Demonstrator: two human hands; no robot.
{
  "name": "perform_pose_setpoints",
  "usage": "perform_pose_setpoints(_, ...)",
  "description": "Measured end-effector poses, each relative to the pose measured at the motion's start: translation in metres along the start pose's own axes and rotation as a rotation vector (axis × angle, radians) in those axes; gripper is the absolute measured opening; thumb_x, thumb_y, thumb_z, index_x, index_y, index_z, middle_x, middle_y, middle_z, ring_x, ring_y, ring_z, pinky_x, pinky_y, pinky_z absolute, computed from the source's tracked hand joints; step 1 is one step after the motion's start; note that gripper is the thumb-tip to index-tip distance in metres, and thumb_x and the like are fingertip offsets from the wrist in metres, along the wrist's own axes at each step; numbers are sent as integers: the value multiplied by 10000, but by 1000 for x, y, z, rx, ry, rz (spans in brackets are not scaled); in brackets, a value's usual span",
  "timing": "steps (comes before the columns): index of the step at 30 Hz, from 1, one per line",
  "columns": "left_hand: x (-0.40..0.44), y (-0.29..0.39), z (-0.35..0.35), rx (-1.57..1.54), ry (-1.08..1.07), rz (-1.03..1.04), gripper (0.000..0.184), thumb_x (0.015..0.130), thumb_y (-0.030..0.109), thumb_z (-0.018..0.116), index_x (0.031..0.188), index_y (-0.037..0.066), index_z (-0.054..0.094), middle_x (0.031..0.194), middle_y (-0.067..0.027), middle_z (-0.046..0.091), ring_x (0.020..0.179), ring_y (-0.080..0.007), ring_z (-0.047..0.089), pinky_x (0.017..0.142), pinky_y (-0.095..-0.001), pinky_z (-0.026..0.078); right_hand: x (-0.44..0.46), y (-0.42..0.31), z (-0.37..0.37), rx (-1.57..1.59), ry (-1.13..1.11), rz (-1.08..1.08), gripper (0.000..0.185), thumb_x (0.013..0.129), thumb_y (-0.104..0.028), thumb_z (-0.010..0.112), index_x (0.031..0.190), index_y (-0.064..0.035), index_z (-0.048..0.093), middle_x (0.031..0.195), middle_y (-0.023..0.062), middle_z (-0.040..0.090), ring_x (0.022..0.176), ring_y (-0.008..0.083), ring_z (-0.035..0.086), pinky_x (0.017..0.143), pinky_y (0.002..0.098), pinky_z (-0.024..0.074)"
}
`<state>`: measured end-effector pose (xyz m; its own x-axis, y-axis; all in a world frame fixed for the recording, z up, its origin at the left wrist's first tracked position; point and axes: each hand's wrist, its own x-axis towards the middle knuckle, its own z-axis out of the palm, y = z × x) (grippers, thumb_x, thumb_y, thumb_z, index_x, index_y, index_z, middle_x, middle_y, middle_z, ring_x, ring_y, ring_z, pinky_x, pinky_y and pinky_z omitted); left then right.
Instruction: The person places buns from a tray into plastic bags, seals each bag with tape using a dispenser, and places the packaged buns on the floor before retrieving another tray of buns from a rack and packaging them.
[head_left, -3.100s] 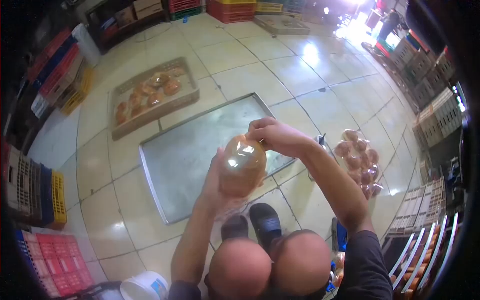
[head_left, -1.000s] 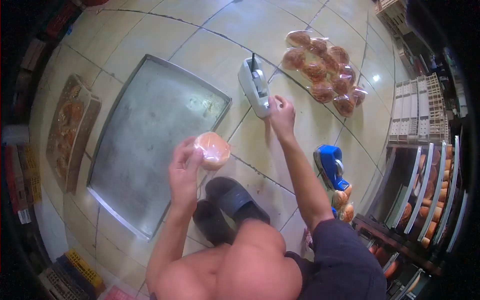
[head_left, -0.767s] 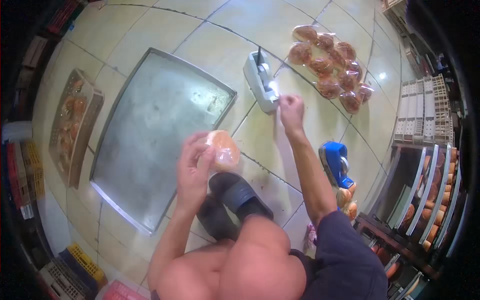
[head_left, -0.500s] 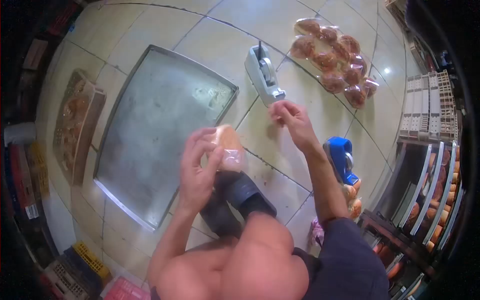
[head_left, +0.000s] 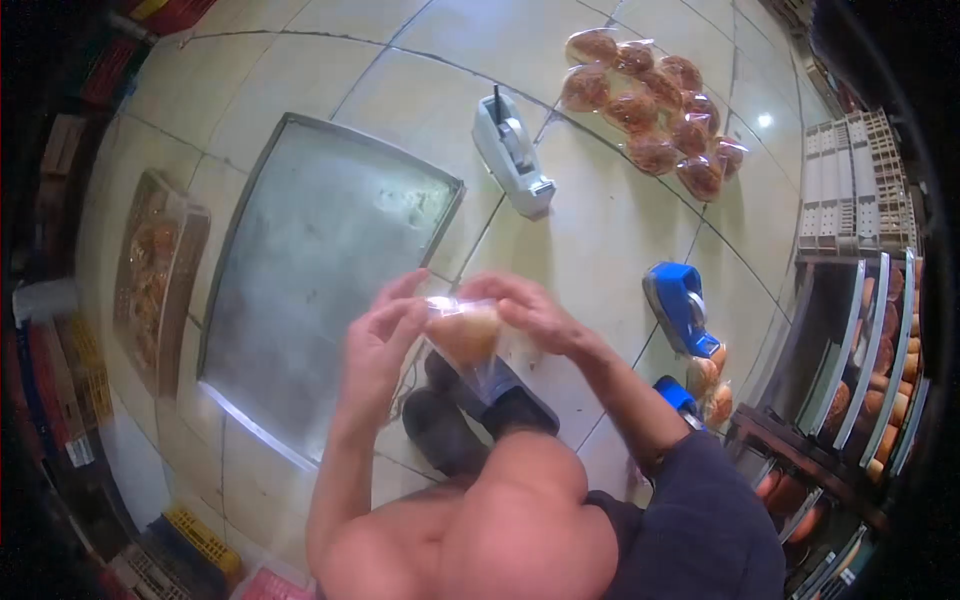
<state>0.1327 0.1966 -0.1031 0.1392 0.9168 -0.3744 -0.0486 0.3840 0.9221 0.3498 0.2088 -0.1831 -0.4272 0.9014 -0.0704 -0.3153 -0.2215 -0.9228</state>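
A bread roll in a clear plastic bag [head_left: 467, 335] is held up above my shoes, between my two hands. My left hand [head_left: 383, 330] pinches the bag's left upper edge, fingers bent. On the other side my right hand [head_left: 530, 312] grips the upper right edge of the bag. Ahead of my hands a grey tape dispenser [head_left: 515, 150] stands on the tiles. Left of the bag lies a large metal tray [head_left: 310, 260]. Whether a strip of tape is between my fingers is too blurred to tell.
Several bagged rolls [head_left: 655, 105] lie on the floor [head_left: 590, 240] at the far right. A blue tape dispenser [head_left: 675, 300] stands at right, near more rolls [head_left: 712, 390]. A crate of bread [head_left: 155, 280] is at left; a rack with loaves [head_left: 870, 370] stands at right.
My right hand has come back from the grey tape dispenser to the bagged roll. The bag has been turned, and both hands now hold its upper edge.
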Motion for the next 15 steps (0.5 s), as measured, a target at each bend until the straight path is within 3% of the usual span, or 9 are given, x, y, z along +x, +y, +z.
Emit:
perform_pose_setpoints(2,5,-14,-6,-64,-5,-90,233,995,152,614,1104,-40,686,1376,-157,555,1226,-240,547,1053,-341,425,-7,17,7,-46,-33,269,432,973,-414,599,1216,-58,629,1028,43,631,903,116,551,765,223,436)
perform_pose_setpoints(3,9,-25,-10,-130,-9,-179,268,1001,168,611,1154,-45,670,1369,-159,567,1213,-236,559,1051,-337,429,-7,23,11,-54,-19,263,432,973,-414,599,1216,-58,629,1028,43,631,903,116,551,765,223,436)
perform_pose_setpoints(5,12,-41,-14,-256,-18,-361,351,1012,199,606,1253,-54,637,1354,-163,591,1187,-228,584,1049,-329,435,-8,30,13,316,77,357,399,999,-384,564,1233,-70,639,1036,40,643,917,98,555,784,242,444)
perform_pose_setpoints(6,6,-43,-13,-242,4,-344,377,1018,214,598,1281,-57,609,1313,-160,621,1153,-216,607,1035,-321,448,-11,32,7,309,91,349,399,999,-384,564,1233,-70,639,1036,40,643,917,98,555,784,242,444)
perform_pose_setpoints(8,12,-50,-4,-232,-89,-308,404,1025,229,590,1308,-59,581,1273,-157,651,1118,-205,629,1022,-313,461,-22,27,-28,350,327,311,401,998,-372,556,1250,-72,639,1071,33,654,905,97,564,775,238,442)
perform_pose_setpoints(10,6,-47,-10,-188,104,-243,404,1033,229,574,1318,-57,566,1259,-159,656,1111,-209,637,997,-308,479,-32,24,-56,421,513,278,404,998,-359,548,1267,-73,640,1106,26,665,893,95,574,767,233,440)
perform_pose_setpoints(12,-3,-48,-20,-220,167,-220,367,1010,227,608,1261,-41,620,1213,-136,678,1094,-201,642,1014,-310,465,-33,13,-96,540,719,224,400,1021,-394,515,1250,-91,643,1076,30,672,877,105,597,760,228,432)
perform_pose_setpoints(13,-3,-45,-24,-218,155,-210,367,1010,227,608,1261,-41,620,1213,-136,678,1094,-201,642,1014,-310,465,-27,9,-118,494,797,136,468,1001,-495,508,1224,-110,651,1104,52,671,891,161,619,770,269,446)
perform_pose_setpoints(15,-3,-36,-33,-213,40,-238,352,1041,218,552,1270,-46,587,1245,-169,667,1039,-212,659,970,-306,492,-23,28,-180,471,1199,242,551,960,-584,517,1214,-111,641,1086,81,654,898,228,623,690,352,472)
